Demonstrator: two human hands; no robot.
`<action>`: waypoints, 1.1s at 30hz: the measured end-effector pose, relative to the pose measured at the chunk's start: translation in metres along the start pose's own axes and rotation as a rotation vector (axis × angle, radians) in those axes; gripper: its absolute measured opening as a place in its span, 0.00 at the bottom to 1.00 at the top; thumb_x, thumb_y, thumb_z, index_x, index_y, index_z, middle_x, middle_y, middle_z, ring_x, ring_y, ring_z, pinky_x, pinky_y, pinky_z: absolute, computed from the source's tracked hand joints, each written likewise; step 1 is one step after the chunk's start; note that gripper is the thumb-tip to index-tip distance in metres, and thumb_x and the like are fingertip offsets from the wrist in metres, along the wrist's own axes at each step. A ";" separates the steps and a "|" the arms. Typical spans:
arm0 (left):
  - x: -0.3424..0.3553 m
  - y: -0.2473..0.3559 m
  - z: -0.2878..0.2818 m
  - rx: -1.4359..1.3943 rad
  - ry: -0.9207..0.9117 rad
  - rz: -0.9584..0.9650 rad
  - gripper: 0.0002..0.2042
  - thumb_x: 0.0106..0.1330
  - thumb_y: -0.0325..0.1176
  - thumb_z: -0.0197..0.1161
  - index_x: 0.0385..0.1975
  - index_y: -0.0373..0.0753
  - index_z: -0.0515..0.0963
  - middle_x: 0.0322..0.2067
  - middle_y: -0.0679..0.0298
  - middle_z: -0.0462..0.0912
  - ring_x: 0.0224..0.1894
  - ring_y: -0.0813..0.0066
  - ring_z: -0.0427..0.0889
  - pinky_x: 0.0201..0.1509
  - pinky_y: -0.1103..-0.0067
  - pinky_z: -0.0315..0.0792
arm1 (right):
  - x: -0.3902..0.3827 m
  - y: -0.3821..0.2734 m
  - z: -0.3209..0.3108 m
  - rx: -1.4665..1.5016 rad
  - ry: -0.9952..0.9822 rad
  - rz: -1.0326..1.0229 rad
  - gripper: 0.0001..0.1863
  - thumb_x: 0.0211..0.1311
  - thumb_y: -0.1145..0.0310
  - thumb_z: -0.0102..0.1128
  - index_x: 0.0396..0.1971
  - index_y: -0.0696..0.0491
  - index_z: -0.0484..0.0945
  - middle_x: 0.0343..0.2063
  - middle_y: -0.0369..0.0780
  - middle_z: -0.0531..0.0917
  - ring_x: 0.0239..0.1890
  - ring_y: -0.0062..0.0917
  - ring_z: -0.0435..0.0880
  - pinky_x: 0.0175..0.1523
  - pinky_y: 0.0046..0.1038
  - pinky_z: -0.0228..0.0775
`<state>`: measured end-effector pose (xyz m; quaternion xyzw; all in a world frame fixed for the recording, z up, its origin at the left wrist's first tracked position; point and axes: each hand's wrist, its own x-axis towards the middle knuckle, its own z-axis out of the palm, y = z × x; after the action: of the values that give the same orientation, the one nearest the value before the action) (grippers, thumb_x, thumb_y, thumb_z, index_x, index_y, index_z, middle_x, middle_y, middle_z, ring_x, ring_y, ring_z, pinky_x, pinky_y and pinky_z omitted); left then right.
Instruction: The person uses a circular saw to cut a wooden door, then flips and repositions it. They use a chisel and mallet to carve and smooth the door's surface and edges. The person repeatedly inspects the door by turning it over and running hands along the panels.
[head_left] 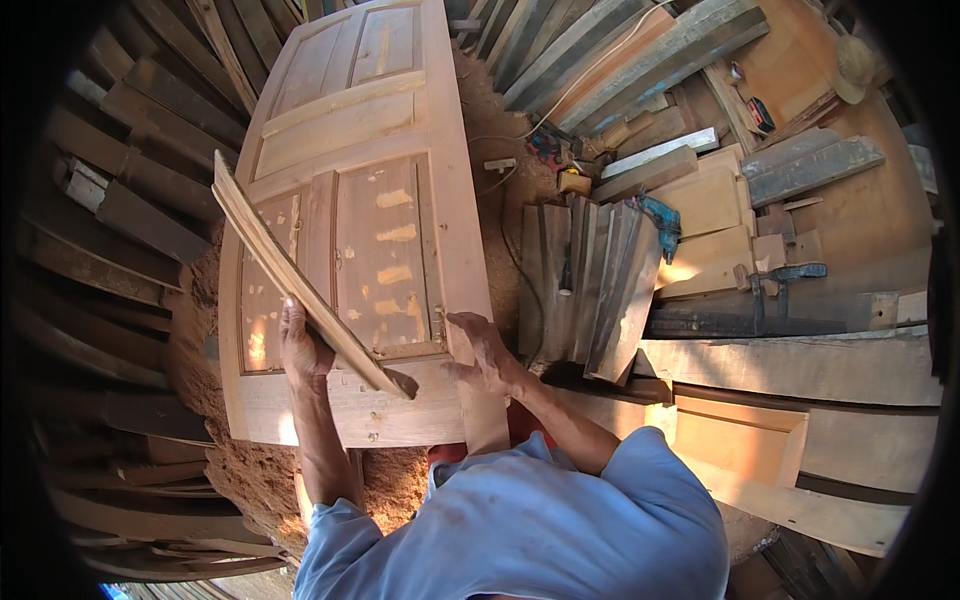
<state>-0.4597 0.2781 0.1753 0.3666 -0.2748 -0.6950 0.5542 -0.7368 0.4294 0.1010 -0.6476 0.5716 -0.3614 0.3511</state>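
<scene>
My left hand [305,350] grips a long, pale wooden strip [255,230] near its lower half, holding it slanted over a panelled wooden door [300,160]. My right hand [485,355] has its fingers spread over the door's lower right part, at a narrow flat board [483,425] that crosses the bottom edge; whether it touches the board firmly I cannot tell. The door's lower panels carry several pale filler patches [395,233]. My blue-shirted body and both forearms fill the lower middle.
Stacked boards [140,240] line the left, beside sawdust [240,480]. At right lie a teal power drill [660,225], a clamp-like tool [800,272], planks [780,370], a panel piece [735,440] and another power tool [548,150]. Cords run beside the door.
</scene>
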 end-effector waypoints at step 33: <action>-0.060 -0.237 -0.034 1.907 -0.414 0.372 0.30 0.70 0.47 0.51 0.70 0.39 0.64 0.74 0.41 0.53 0.76 0.40 0.51 0.76 0.44 0.38 | -0.261 0.183 -0.136 1.619 1.625 0.221 0.18 0.82 0.52 0.38 0.42 0.50 0.71 0.28 0.33 0.76 0.27 0.18 0.75 0.32 0.23 0.75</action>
<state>-0.5599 0.3933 -0.0187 0.4814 -0.8632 -0.1353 0.0687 -0.9664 0.6650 -0.0083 0.2451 0.2832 -0.9003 0.2218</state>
